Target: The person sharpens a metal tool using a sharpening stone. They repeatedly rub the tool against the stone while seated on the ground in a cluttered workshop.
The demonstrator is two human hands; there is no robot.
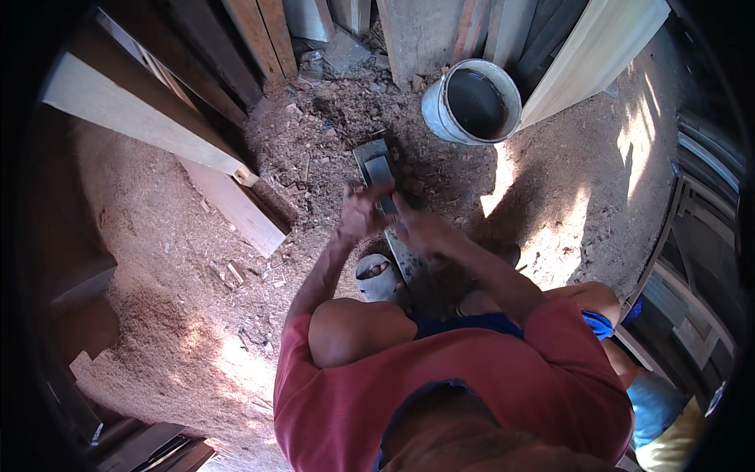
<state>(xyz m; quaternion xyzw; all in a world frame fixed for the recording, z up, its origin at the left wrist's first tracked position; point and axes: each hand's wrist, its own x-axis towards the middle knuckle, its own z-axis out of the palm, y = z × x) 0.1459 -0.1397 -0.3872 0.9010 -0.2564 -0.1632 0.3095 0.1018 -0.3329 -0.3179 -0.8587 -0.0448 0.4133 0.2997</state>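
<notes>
A dark grey, flat rectangular block, like a sharpening stone, lies on a narrow board on the ground in front of me. My left hand hovers over the board's left side, fingers apart and some stretched toward the right. Close beside it, my right hand is over the board with a finger extended up toward the left fingertips. Both hands are slightly blurred, and I make out nothing held in either. Next to my knee stands a small pale round container; its pinkish-brown contents are unclear.
A whitish bucket of dark liquid stands beyond the board, to the right. Planks lean upright at the back. A long pale timber and a shorter board reach in from the left. Shavings and wood chips cover the ground.
</notes>
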